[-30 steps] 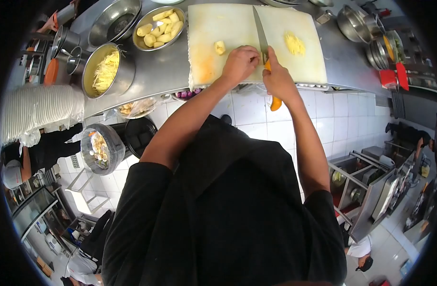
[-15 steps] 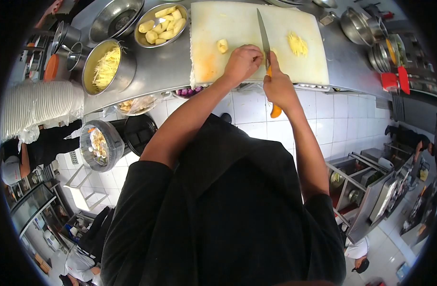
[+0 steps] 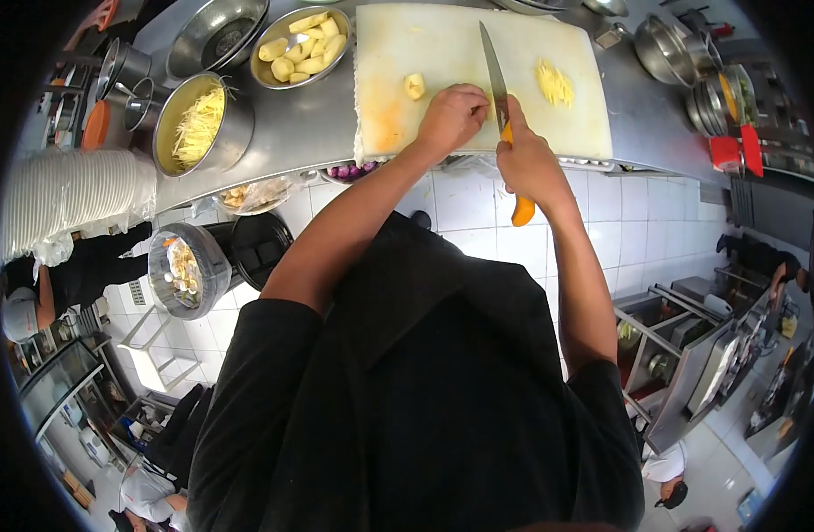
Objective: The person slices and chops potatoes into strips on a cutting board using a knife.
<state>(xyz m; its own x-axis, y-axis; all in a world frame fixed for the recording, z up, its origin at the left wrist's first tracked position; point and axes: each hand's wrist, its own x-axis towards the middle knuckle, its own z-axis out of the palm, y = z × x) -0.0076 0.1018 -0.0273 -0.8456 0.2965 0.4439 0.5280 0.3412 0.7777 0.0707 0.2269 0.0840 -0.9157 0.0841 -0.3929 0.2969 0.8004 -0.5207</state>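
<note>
On a white cutting board [image 3: 478, 44], my right hand [image 3: 526, 160] grips the orange handle of a long knife [image 3: 494, 66], its blade pointing away from me. My left hand [image 3: 456, 115] rests on the board just left of the blade, its fingers curled over a small yellow piece [image 3: 488, 108] that is mostly hidden. A peeled yellow chunk [image 3: 414, 86] sits to the left of that hand. Right of the knife lies a small pile of thin yellow strips [image 3: 555, 83].
Left of the board are a bowl of peeled yellow pieces [image 3: 334, 46], a pot of yellow strips [image 3: 239, 133] and a stack of white containers [image 3: 78, 199]. Metal bowls [image 3: 662, 53] and a red object [image 3: 726, 153] are at right. A lined bin [image 3: 213, 270] stands below; other people are around.
My right hand and the knife have shifted slightly right and toward me. My left hand has stayed nearly still on the board.
</note>
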